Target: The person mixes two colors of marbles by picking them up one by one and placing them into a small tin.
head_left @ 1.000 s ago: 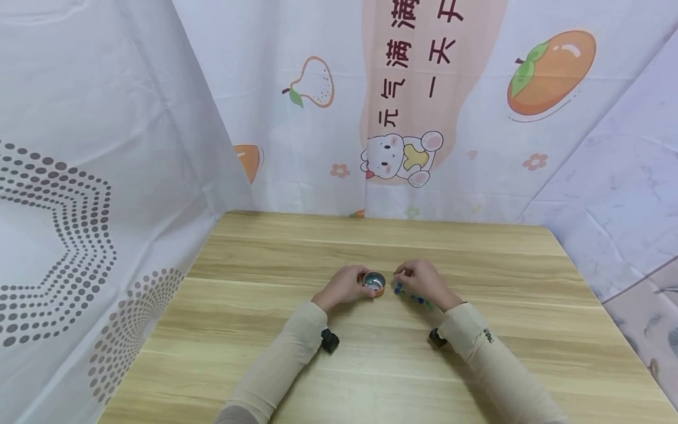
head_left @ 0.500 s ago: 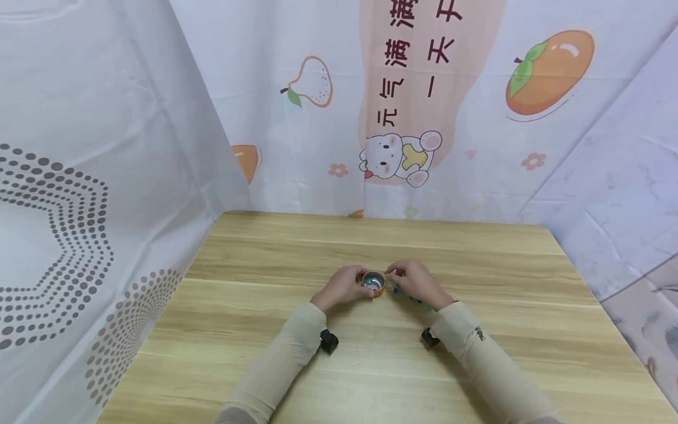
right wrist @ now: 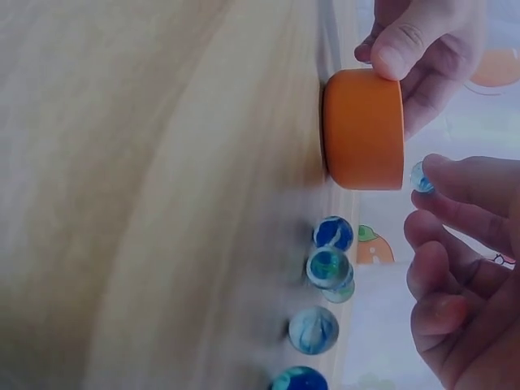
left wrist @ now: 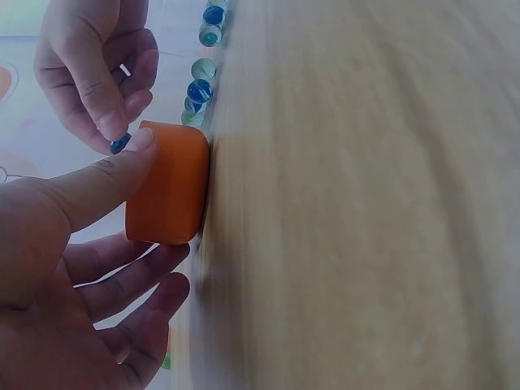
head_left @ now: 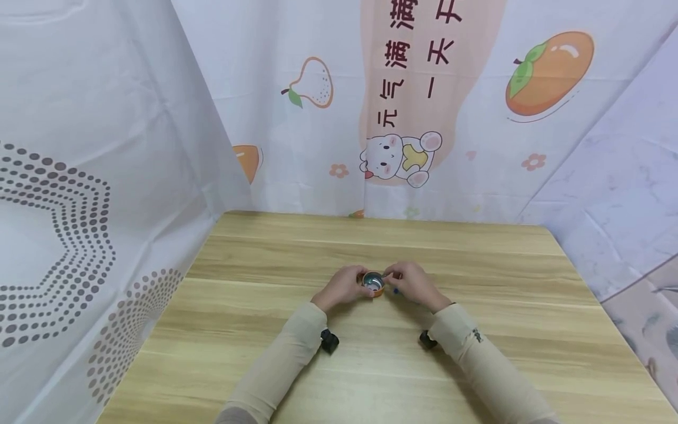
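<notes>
My left hand (head_left: 344, 285) grips a small round orange bowl (left wrist: 172, 185) with a shiny metal inside, thumb and fingers at its sides. The bowl stands upright on the wooden table. Just over the bowl's right rim in the head view, my right hand (head_left: 414, 284) pinches a clear-blue glass marble (right wrist: 421, 177) between thumb and forefinger. Several more marbles (right wrist: 314, 330), blue and greenish, lie in a loose row on the table beside the bowl. In the head view my right hand hides most of them; one blue marble (head_left: 395, 290) shows below its fingers.
The wooden table (head_left: 296, 241) reaches back to a printed white curtain (head_left: 312, 147). Another curtain (head_left: 132, 118) hangs along the left side. Both wrists carry small black cameras (head_left: 329, 341) close above the tabletop.
My right hand has moved left, from over the row of marbles to the bowl's rim, with a marble in its fingertips. My left hand and the bowl have stayed in place.
</notes>
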{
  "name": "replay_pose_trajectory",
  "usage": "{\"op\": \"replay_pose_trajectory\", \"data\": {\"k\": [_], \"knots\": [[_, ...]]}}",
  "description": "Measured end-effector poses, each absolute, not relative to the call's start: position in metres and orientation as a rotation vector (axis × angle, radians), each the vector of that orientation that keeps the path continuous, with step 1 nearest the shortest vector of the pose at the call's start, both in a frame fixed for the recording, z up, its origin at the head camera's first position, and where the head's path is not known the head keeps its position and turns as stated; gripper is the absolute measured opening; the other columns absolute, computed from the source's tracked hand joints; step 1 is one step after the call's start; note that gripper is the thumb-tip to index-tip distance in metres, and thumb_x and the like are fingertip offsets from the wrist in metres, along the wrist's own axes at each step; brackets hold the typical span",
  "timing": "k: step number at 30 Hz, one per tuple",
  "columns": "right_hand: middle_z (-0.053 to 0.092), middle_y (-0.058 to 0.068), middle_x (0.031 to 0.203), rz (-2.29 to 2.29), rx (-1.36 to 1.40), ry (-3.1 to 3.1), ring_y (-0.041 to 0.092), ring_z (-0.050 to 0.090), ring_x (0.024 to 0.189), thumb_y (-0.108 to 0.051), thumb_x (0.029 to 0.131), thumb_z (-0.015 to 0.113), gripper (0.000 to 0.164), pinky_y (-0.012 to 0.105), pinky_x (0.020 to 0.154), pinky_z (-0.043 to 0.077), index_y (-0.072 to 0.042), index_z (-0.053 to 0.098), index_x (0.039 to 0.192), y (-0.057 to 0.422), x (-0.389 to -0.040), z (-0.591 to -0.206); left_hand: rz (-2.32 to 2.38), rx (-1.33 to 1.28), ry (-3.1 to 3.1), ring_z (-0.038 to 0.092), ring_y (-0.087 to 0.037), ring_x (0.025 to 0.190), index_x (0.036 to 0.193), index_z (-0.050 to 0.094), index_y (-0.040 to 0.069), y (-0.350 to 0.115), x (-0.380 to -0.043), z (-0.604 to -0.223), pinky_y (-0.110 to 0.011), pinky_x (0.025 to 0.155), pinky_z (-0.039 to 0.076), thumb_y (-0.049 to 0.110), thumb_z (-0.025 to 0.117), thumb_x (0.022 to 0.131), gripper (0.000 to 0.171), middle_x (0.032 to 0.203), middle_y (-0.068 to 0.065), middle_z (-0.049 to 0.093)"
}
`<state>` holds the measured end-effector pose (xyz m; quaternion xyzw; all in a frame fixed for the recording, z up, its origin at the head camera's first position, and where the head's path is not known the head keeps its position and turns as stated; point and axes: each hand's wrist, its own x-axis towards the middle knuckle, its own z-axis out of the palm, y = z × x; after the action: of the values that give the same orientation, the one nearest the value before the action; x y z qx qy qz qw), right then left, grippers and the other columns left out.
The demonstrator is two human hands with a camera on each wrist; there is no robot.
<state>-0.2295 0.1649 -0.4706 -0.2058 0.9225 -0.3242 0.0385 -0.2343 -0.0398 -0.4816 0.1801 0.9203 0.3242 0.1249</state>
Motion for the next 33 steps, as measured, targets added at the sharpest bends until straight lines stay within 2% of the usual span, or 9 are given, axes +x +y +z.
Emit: {"op": "replay_pose_trajectory", "data": {"k": [14,25,33], "knots": [[0.064,0.0,0.075,-0.97,-0.651,2.857,0.009,0.051,0.064,-0.015,0.09,0.069,0.016,0.023,0.056,0.042,-0.005,0.074,0.101,0.1616,-0.2272,-0.4739,0.974,0.497,2.672,0.061,-0.019,0.106,0.124,0.064,0.013,-0.0394,-0.2347,-0.4842,-0.039,0.095,0.047,0.03,0.081,0.08,0.05,0.115,-0.003,0.069],[0.063,0.001,0.076,-0.96,-0.622,2.869,0.009,0.049,0.063,-0.014,0.089,0.069,0.017,0.023,0.055,0.041,-0.005,0.074,0.103,0.1601,-0.2277,-0.4745,0.995,0.5,2.662,0.061,-0.019,0.106,0.125,0.064,0.012,-0.0404,-0.2346,-0.4829,-0.039,0.095,0.047,0.029,0.08,0.081,0.05,0.117,-0.004,0.068],[0.064,0.002,0.077,-0.942,-0.601,2.88,0.01,0.05,0.063,-0.015,0.089,0.07,0.017,0.024,0.055,0.041,-0.006,0.075,0.102,0.1594,-0.2267,-0.4725,0.966,0.515,2.671,0.06,-0.022,0.113,0.128,0.062,0.011,-0.0394,-0.2343,-0.4845,-0.04,0.099,0.046,0.03,0.079,0.082,0.052,0.122,-0.005,0.067]]}}
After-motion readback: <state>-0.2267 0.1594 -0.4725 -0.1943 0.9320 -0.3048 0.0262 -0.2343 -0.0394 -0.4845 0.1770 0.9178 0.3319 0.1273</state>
